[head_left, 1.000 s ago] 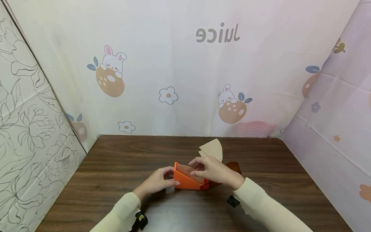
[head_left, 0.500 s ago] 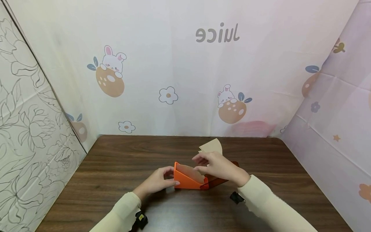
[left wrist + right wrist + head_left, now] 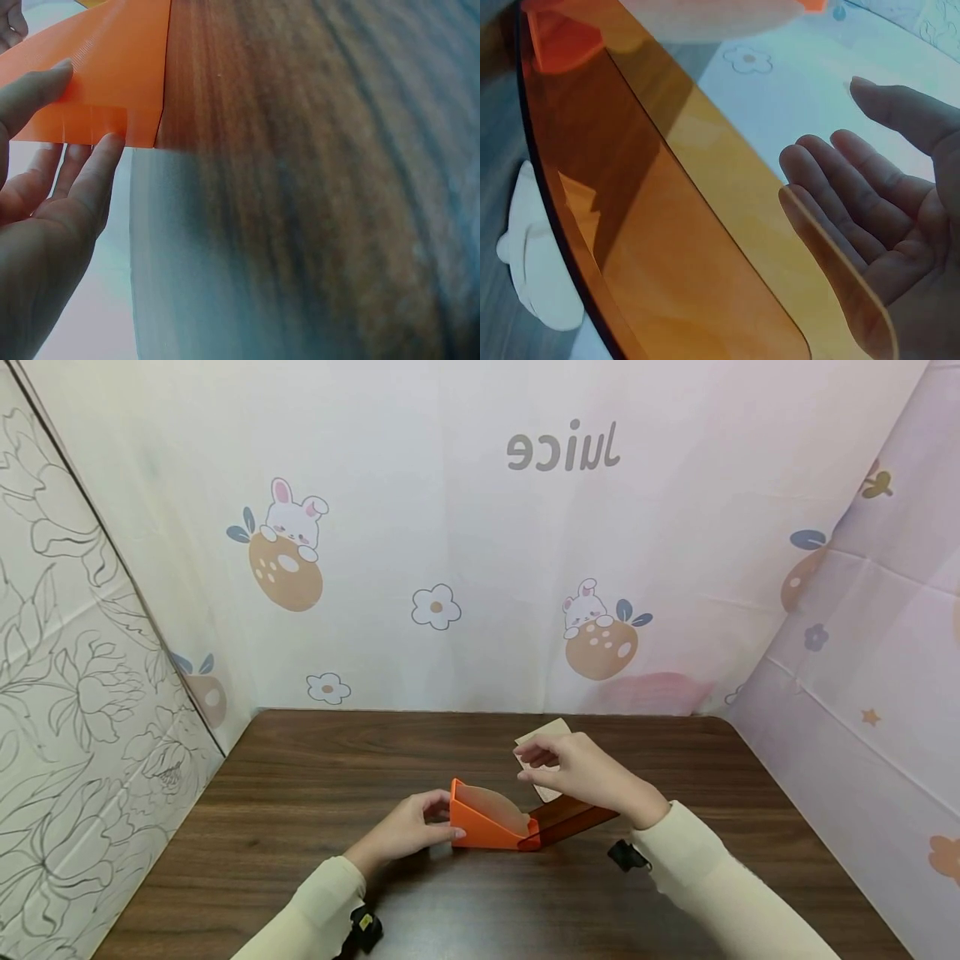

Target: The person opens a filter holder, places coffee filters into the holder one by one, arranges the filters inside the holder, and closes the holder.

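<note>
An orange filter holder [image 3: 483, 832] with a slanted top edge stands on the table. Rounded paper coffee filters [image 3: 493, 805] stick up out of it. Its see-through amber lid [image 3: 576, 821] is swung out to the right; the right wrist view shows this lid [image 3: 697, 247] close up. My left hand [image 3: 408, 827] grips the holder's left end, its thumb on the front and fingers against the end wall. Above the lid, my right hand [image 3: 588, 770] hovers with loosely bent fingers and nothing in them. Behind it lie loose paper filters [image 3: 546, 731], partly hidden by the hand.
The dark wood table [image 3: 337, 760] reaches back to a patterned curtain [image 3: 375, 527]. Other printed cloths hang at the left and right sides. A black wrist camera [image 3: 628, 855] sits by the right cuff and another [image 3: 366, 929] by the left.
My right hand has drawn back from the filters in the holder, moving right and away over the lid and loose filters. The lid has swung lower. The left hand stays put.
</note>
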Motion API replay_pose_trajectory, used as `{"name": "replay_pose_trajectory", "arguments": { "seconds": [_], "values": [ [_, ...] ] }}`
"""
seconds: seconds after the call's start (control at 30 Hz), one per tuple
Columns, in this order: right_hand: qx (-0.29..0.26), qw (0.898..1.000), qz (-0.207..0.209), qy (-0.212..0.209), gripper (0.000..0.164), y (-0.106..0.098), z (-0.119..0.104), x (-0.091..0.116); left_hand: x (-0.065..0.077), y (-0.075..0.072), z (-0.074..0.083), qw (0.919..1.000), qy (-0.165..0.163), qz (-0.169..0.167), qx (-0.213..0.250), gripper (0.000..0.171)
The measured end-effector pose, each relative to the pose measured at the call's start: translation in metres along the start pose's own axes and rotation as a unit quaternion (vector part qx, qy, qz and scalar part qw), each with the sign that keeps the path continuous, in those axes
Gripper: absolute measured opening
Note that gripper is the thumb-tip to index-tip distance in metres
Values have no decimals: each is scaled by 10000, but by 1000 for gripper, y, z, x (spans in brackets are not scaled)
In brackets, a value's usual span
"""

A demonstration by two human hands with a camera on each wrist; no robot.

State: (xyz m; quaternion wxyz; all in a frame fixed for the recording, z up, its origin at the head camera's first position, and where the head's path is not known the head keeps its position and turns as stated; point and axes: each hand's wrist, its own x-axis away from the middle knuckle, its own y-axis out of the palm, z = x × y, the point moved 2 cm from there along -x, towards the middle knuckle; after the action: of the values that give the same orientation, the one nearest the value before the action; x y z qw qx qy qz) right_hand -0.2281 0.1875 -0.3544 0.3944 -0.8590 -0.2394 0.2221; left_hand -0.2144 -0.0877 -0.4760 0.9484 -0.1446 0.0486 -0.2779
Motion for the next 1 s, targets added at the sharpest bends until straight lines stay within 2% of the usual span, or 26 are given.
{"name": "replay_pose_trajectory", "arguments": {
  "seconds": [0.13,0.5,1.0],
  "values": [
    [80,9998,168,53,31,-10,3,0,0,0,0,10000,7,-1,34,38],
    [310,9984,263,393,29,-27,10,2,-1,-1,-2,10000,-71,-10,-13,40],
    [470,9961,280,699,31,-39,42,1,-2,0,-5,10000,-33,-4,-80,39]
  ]
}}
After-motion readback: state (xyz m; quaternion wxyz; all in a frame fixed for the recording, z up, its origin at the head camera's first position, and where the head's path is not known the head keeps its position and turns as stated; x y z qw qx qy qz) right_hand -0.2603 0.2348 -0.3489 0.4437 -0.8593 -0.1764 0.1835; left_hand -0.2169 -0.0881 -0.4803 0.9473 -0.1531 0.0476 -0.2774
